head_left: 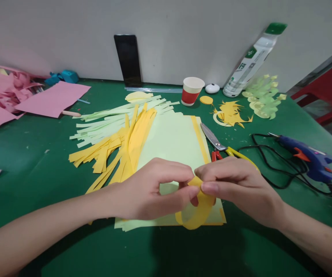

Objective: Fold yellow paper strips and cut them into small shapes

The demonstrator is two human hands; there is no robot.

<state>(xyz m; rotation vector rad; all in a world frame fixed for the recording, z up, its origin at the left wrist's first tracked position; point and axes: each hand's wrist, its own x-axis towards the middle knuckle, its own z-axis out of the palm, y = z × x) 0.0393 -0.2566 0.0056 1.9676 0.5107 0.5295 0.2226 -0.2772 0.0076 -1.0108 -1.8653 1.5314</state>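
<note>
The yellow strip [193, 221] hangs in a curled loop over the near part of the light green paper stack [171, 142], its upper part pinched in both hands; whether the loop touches the paper I cannot tell. Paper this springy would probably uncurl if either pinch loosened, and too hard a squeeze could crease it. The left hand [160, 188] comes in side-on, thumb stretched forward and index finger arched above it, their tips closing on the strip. The right hand [243, 184] faces it, thumb laid along the strip and fingers bent behind, so the fingertips nearly meet. Beyond the left wrist, loose yellow strips [131, 146] fan across the stack's edge; a sideways sweep of that forearm could scatter them. Past the right knuckles lie open-bladed scissors [212, 136], which a careless backward reach might catch. Farther right, the glue gun [310, 156] trails a looped cord [284, 186] that could snag a sleeve or wrist.
</note>
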